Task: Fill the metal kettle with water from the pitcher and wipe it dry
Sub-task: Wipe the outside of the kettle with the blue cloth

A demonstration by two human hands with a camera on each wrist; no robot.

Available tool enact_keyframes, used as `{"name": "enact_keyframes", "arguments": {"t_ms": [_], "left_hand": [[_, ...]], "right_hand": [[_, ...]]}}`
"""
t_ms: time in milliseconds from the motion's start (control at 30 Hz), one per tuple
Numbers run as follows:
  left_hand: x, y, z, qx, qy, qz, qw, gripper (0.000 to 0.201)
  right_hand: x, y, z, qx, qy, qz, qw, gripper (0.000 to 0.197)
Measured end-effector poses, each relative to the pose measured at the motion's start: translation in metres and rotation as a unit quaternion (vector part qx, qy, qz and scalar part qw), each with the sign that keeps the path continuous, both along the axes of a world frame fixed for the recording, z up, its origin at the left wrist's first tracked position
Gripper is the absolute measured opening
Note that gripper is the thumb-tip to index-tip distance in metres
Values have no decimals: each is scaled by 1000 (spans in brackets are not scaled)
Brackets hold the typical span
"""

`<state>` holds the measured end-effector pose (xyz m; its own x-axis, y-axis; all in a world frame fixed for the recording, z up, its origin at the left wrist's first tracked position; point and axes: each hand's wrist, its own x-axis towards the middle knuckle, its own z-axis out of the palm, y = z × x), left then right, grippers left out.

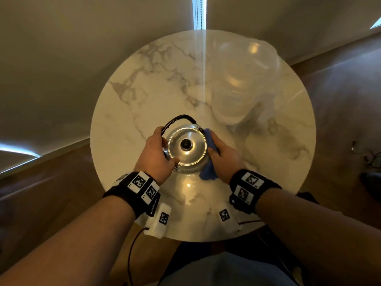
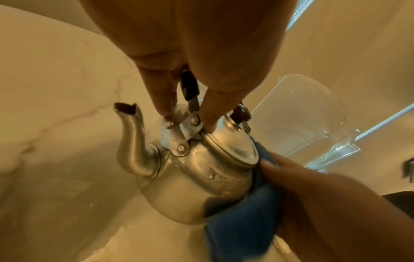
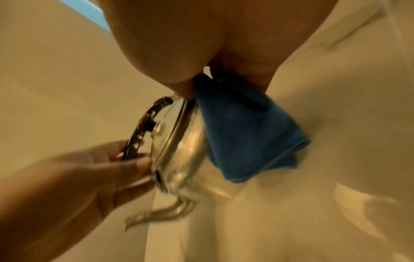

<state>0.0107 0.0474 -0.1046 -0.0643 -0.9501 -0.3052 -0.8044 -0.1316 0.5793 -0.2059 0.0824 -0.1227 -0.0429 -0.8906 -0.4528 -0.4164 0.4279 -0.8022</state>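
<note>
Head cam looks down; both wrist cams close, sharing kettle [image 2: 190, 170].

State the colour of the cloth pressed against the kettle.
Blue; the cloth shows best in the right wrist view.

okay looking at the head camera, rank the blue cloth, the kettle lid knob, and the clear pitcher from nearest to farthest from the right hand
1. Blue cloth: under the right hand, pressed against the kettle's right side.
2. Kettle lid knob: left of the hand, at the centre of the lid.
3. Clear pitcher: standing at the table's far right, well beyond the hand.
</note>
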Motion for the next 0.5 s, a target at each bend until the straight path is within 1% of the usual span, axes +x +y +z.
{"name": "enact_keyframes", "arguments": {"t_ms": [67,100,167,267,333,433,500], "left_hand": [[0,0,-1,5,0,5,1000,96],[0,-1,-1,8,-1,5,1000,96],[0,-1,-2,11,-2,5,1000,96],[-1,-1,-3,17,1,12,1000,96],[-2,0,-3,23,6,21,999,97],[-2,1,-3,25,16,30,999,97],[-1,1,-4,24,23,33,999,96]], "right_hand": [[-3,23,-6,9,16,27,999,61],[-3,31,-10,18,10,32,999,64],[-5,25,-13,18,-2,26,999,62],[-5,1,-12,-16,1,-6,1000,56],[-2,5,-9,-27,15,-10,999,54],[7,36,2,-63,58,50,995,59],[16,46,5,-96,130,108,981,62]]}}
